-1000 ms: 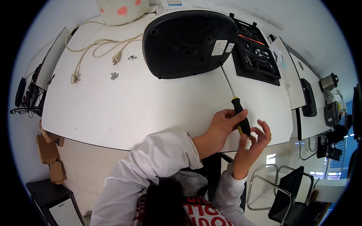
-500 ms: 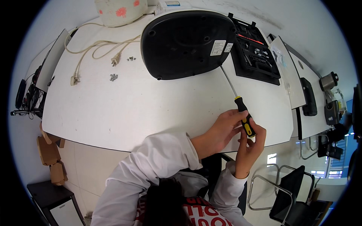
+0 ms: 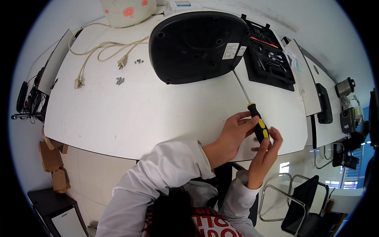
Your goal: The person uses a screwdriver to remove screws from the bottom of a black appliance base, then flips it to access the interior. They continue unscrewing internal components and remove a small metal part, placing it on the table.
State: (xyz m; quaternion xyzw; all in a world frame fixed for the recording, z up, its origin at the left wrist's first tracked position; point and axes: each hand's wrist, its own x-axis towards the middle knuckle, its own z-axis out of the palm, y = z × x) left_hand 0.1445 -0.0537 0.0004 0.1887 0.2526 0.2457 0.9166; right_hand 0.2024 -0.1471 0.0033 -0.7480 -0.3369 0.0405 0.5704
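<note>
Over the worktop (image 3: 158, 114), the left hand (image 3: 233, 133) pinches a screwdriver (image 3: 252, 107) handle. The right hand (image 3: 263, 161) curls at its end, grip unclear.

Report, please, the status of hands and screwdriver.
Left hand grips screwdriver; right hand at its rear end. Shaft reaches edge of black base. Nothing blocks shaft.

We see black and yellow on the screwdriver (image 3: 260, 124) grip, silver on its shaft (image 3: 242, 87). We mark the base (image 3: 189, 53) black, its labels (image 3: 230, 51) white. Table (image 3: 118, 118): plain white. Cords (image 3: 94, 49): cream. Screws (image 3: 120, 81): silvery grey. We tag the container (image 3: 118, 19) cream with a coral-red flower pattern, the toolkit (image 3: 272, 77) black with a red strip. Sleeves (image 3: 162, 170): white; shirt (image 3: 215, 225): red-and-white lettered pattern. Cartons (image 3: 50, 160): brown. Chair (image 3: 302, 197): black, silver frame.
</note>
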